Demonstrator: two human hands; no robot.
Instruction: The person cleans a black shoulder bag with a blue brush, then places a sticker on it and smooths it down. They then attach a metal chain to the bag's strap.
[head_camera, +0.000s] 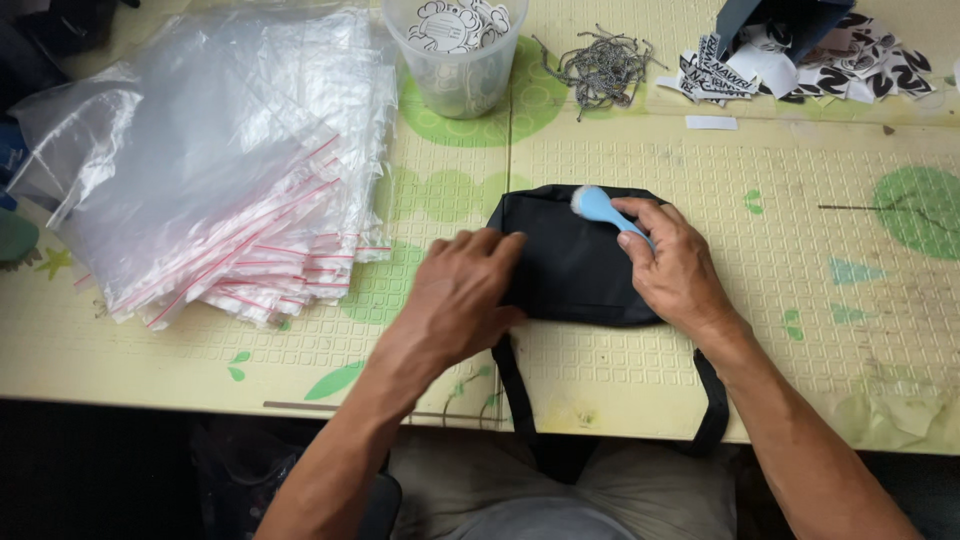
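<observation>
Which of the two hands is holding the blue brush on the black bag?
The right hand grips the light blue brush; the left hand only lies flat on the black bag.

Count, head view. You have two hands in frame: your left hand (462, 290) and your right hand (672, 265). One black bag (565, 265) lies under them, with two black straps (513, 385) running off the table's near edge. You hold one light-blue brush (600, 207). One stack of clear zip bags with red seal lines (230, 170) lies to your left; individual bags too many and too overlapped to count. One clear plastic cup (458, 60) of printed stickers, number not countable. One tangle of grey strings (600, 68). One loose heap of black-and-white printed labels (800, 65). One small white slip (711, 122) lies apart.
</observation>
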